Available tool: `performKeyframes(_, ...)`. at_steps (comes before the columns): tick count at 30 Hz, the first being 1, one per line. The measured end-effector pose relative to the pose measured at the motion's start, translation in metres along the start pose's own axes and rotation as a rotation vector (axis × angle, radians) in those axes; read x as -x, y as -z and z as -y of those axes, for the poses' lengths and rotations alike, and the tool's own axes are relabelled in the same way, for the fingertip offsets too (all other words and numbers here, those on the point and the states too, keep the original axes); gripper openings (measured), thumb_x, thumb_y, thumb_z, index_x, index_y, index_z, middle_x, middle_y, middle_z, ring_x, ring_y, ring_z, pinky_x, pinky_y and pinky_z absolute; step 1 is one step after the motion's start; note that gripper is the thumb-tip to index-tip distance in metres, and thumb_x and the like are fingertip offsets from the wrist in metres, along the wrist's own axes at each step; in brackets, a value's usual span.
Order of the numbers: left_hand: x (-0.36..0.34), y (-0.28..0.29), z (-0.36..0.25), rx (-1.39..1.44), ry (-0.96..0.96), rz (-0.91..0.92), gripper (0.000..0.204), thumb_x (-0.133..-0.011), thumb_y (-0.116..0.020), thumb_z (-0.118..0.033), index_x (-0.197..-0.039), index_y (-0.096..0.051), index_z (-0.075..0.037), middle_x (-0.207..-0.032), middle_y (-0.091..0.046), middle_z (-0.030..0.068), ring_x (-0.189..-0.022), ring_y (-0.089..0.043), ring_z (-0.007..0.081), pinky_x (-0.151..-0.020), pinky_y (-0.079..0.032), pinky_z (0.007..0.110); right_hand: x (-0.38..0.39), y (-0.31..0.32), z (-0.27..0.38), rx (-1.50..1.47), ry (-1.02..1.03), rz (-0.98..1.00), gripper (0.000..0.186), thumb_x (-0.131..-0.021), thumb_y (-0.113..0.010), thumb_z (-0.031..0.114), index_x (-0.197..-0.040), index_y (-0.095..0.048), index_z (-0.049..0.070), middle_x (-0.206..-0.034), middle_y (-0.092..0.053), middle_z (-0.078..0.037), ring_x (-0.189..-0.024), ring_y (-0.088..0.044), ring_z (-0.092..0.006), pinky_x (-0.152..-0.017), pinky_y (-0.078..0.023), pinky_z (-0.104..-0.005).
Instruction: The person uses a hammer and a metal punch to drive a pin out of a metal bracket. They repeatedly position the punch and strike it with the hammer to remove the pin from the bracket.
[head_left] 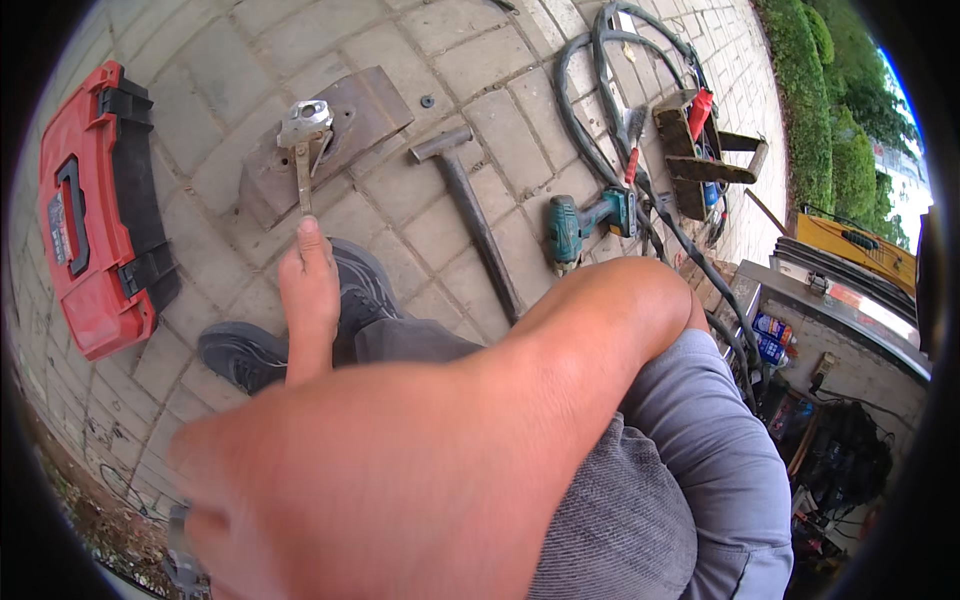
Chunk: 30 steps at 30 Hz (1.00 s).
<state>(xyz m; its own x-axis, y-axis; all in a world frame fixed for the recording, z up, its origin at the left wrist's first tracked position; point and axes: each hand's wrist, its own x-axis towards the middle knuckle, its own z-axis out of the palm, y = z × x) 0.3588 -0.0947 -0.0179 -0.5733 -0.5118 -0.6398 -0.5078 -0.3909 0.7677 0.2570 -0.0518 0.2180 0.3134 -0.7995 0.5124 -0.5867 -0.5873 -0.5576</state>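
My left hand [310, 275] grips the handle of a metal wrench-like tool [305, 180], its thumb along the handle. The tool's far end is at a silver metal piece [305, 115] on a rusty steel plate [360, 110], which lies on the paving. My right hand [330, 470] sweeps across the lower middle, very close to the camera and blurred by motion; what its fingers hold, if anything, cannot be made out. A steel T-shaped tool [475, 210], possibly a hammer, lies just right of the plate.
Left is a red-and-black case [85, 220]. Right are a teal cordless drill [570, 225], heavy hoses [570, 100], a metal tool tray [685, 150] and an open compartment [850, 450] with bottles and bags. My shoes [240, 350] rest on pavers [490, 120] beside a hedge [830, 130].
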Motion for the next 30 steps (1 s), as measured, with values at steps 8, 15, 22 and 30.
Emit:
performKeyframes(8, 0.005, -0.007, -0.018, 0.379, 0.224, 0.207, 0.051, -0.097, -0.04, -0.054, -0.066, -0.037, -0.013, -0.05, -0.028, -0.0052, -0.037, -0.023, 0.0053, -0.033, -0.016, 0.024, 0.006, 0.003, -0.004, 0.08, 0.032, -0.11, 0.023, -0.069, -0.065, 0.016, -0.064, -0.043, 0.01, -0.062, -0.04, -0.006, -0.054, -0.043, -0.0219, -0.049, -0.031, -0.0368)
performKeyframes(15, 0.013, -0.009, -0.007, 0.211, 0.177, 0.176, 0.054, -0.097, -0.041, -0.052, -0.061, -0.038, -0.012, -0.051, -0.032, -0.0048, -0.04, -0.028, 0.0062, -0.036, -0.02, 0.025, 0.076, 0.002, -0.047, 0.216, -0.246, -0.574, 0.031, -0.063, -0.068, 0.006, -0.053, -0.038, 0.008, -0.049, -0.034, -0.005, -0.04, -0.038, -0.0215, -0.038, -0.028, -0.0334)
performKeyframes(22, 0.012, -0.016, -0.014, 0.255, 0.151, 0.086, 0.052, -0.096, -0.041, -0.055, -0.064, -0.036, -0.014, -0.051, -0.028, -0.006, -0.038, -0.023, 0.0053, -0.036, -0.015, 0.024, 0.157, -0.034, -0.056, 0.265, -0.822, -0.586, 0.034, -0.072, -0.066, 0.006, -0.053, -0.038, 0.003, -0.048, -0.033, -0.01, -0.041, -0.032, -0.0248, -0.04, -0.029, -0.035)
performKeyframes(30, 0.01, -0.01, -0.015, 0.234, 0.149, 0.123, 0.053, -0.095, -0.042, -0.057, -0.063, -0.035, -0.015, -0.051, -0.028, -0.0069, -0.038, -0.022, 0.005, -0.035, -0.015, 0.025, 0.189, -0.083, -0.077, 0.351, -1.199, -0.589, 0.029, -0.078, -0.066, 0.015, -0.06, -0.05, 0.0, -0.055, -0.047, -0.017, -0.049, -0.048, -0.034, -0.048, -0.039, -0.0416)
